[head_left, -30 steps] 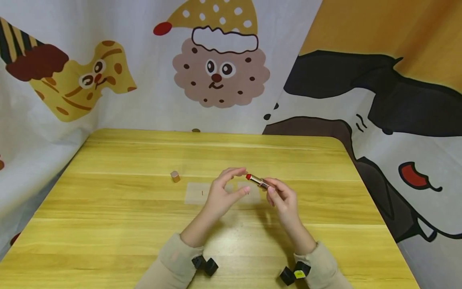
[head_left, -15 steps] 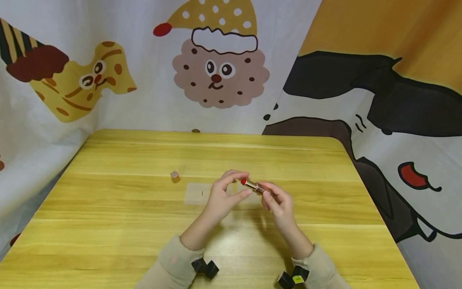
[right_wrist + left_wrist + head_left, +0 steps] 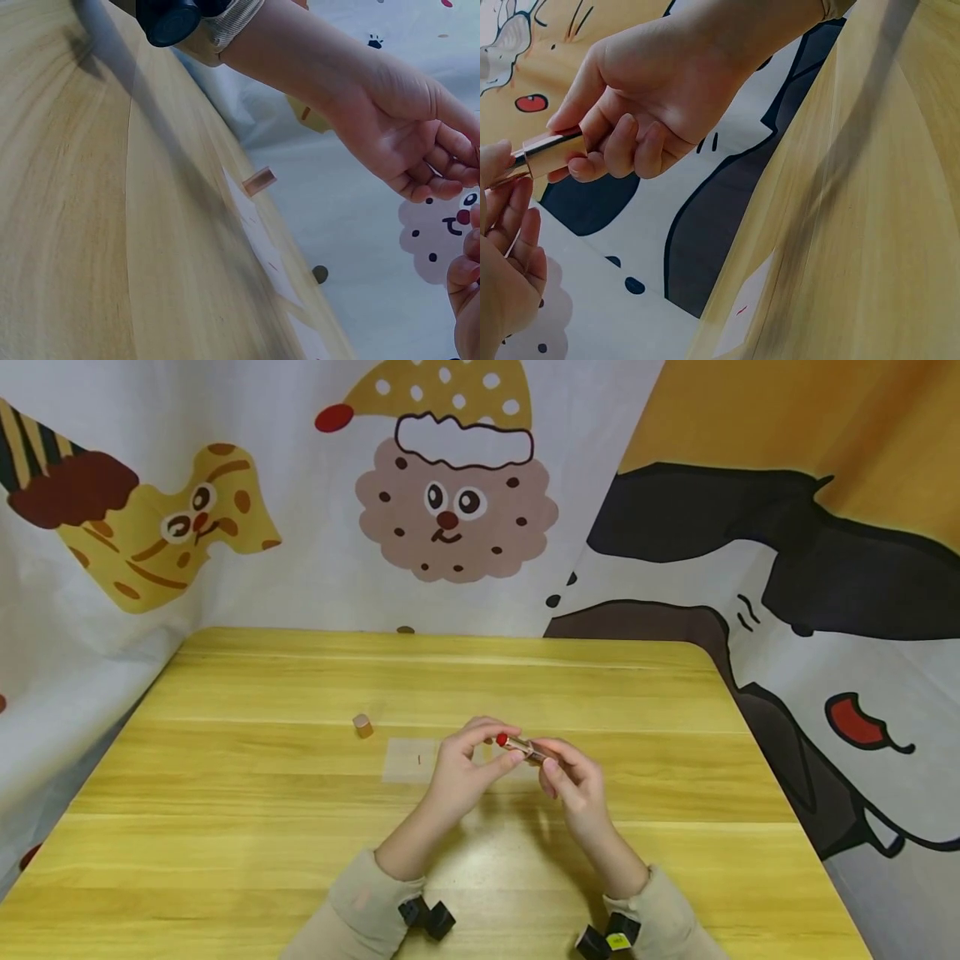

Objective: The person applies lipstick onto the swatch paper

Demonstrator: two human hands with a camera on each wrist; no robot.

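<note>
Pinching lipstick (image 3: 525, 750) from both sides: glossy gold cylindrical base between thumb and curled fingers of right hand (image 3: 583, 787), slimmer part between thumb and fingers of left hand (image 3: 459, 770). Held raised above wood-grain table (image 3: 247, 777). Pointing blunt red tip leftward, into gap of left fingers; long axis aslant, base toward right palm. Left of left fingers, small copper-coloured cylinder (image 3: 363, 727), upright; partly behind left hand, flat pale paper (image 3: 402, 767), marked with short red stroke.
</note>
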